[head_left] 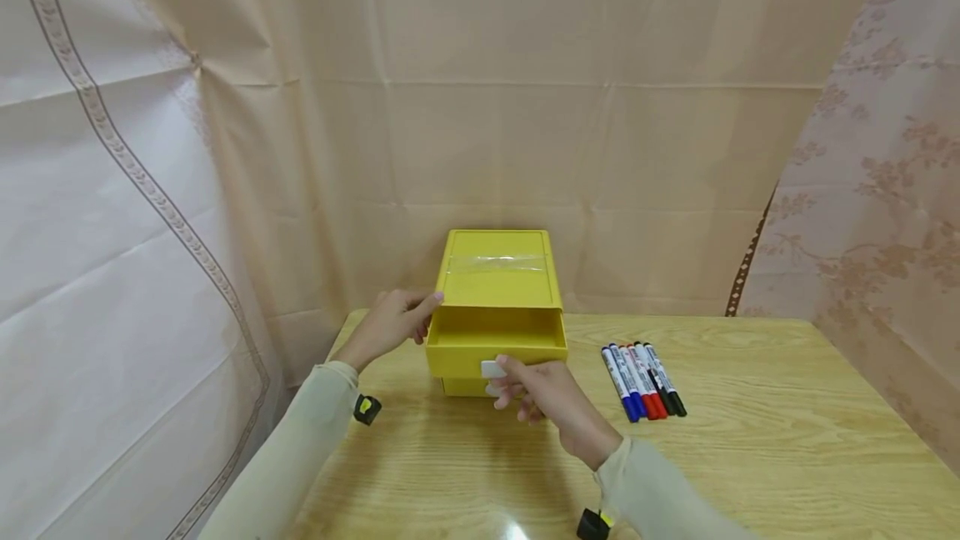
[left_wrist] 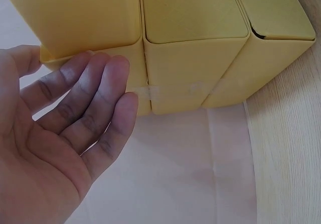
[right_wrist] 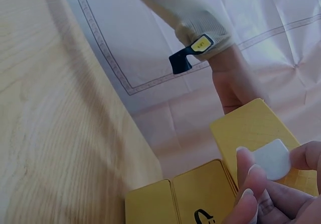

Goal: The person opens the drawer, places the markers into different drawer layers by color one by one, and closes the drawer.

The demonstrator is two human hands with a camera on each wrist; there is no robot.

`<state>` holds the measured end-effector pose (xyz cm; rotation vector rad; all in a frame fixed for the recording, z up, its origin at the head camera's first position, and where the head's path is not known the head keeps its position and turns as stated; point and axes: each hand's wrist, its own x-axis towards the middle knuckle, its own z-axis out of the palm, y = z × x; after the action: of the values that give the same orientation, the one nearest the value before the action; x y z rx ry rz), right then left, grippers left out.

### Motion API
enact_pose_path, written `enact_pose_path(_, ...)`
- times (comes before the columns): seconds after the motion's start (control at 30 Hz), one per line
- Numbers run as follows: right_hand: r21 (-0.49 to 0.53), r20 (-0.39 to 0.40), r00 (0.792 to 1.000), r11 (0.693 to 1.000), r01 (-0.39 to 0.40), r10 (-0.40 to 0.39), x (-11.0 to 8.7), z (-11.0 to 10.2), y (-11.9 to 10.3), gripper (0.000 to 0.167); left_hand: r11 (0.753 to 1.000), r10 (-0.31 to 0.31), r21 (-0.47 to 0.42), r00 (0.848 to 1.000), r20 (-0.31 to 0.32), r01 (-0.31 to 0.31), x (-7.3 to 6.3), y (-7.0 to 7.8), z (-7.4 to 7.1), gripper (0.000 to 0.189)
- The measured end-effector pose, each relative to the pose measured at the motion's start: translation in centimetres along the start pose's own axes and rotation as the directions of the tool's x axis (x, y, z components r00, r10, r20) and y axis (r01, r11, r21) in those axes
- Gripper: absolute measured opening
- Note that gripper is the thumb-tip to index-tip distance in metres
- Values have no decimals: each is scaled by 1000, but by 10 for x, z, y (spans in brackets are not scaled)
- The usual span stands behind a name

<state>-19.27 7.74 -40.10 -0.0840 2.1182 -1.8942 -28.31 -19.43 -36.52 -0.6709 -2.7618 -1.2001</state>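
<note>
A yellow drawer unit (head_left: 495,269) stands on the table with its top drawer (head_left: 453,359) pulled partway out; the visible inside of that drawer is bare. My right hand (head_left: 555,398) pinches the white tab (head_left: 491,369) on the drawer front between thumb and fingers, seen close up as a white pull (right_wrist: 272,159) in the right wrist view. On the unit's left side, my left hand (head_left: 392,323) rests with its thumb at the top edge. In the left wrist view the loosely bent fingers (left_wrist: 118,76) lie against the upper tier's side wall.
Several markers (head_left: 641,380) with blue, red and black caps lie side by side on the wooden table (head_left: 757,407), right of the unit. Clear tape (head_left: 495,263) runs across the unit's top. A beige curtain (head_left: 480,132) hangs close behind the table.
</note>
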Motion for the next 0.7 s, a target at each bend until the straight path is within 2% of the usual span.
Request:
enact_pose_path(0.27,-5,40,999,1000,11,-11,-8,-1,4,68,1000,-2,6,1000,5,2,0,1,0,50)
enact_pose_path(0.7,1,43,999,1000,6,-6,-21,5,7,64,999,20,25,1000,-1,-20,0,1,1,47)
